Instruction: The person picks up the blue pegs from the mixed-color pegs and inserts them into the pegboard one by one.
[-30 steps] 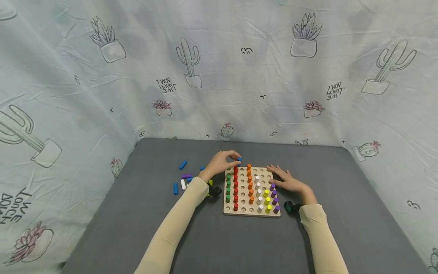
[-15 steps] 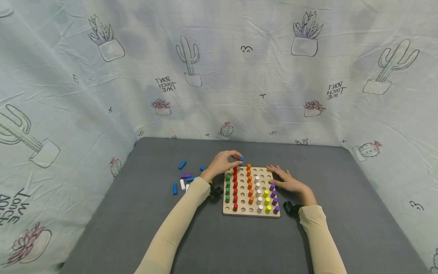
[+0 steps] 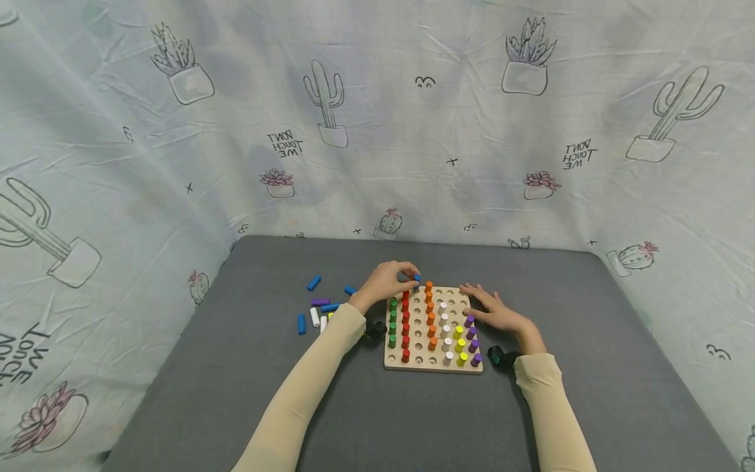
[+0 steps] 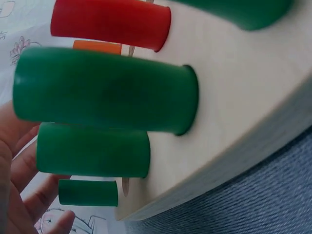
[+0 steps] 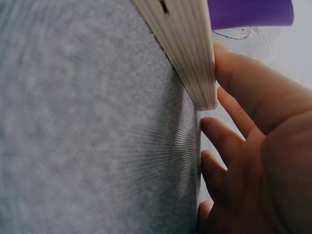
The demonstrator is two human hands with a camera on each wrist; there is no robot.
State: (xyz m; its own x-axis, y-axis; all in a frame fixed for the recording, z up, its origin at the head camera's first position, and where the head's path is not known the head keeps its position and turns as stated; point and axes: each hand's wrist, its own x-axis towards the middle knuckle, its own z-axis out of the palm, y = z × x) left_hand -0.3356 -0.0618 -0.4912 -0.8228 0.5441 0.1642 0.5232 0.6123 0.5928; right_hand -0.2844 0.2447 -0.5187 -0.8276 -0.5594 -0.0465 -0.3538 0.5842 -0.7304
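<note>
A square wooden pegboard [image 3: 419,367] lies on the grey table with upright columns of green, red, orange, white, yellow and purple pegs. My left hand [image 3: 385,282] pinches a blue peg [image 3: 417,278] upright over the far end of the column of holes between red and orange. In the left wrist view, green pegs [image 4: 105,90] stand in front of the left hand [image 4: 19,180] and hide what it pinches. My right hand [image 3: 498,313] rests at the board's far right corner, fingers extended; in the right wrist view, its thumb [image 5: 243,80] touches the board's edge [image 5: 190,48] beside a purple peg [image 5: 251,12].
Loose pegs lie left of the board, partly behind the left forearm: several blue pegs [image 3: 314,283], a purple peg [image 3: 320,302], white pegs [image 3: 315,318] and a bit of yellow. A patterned cloth [image 3: 377,131] hangs behind the table [image 3: 413,419].
My left hand has shifted slightly right with the blue peg, which now sits lower over the hole column between red and orange. The right hand stays in place.
</note>
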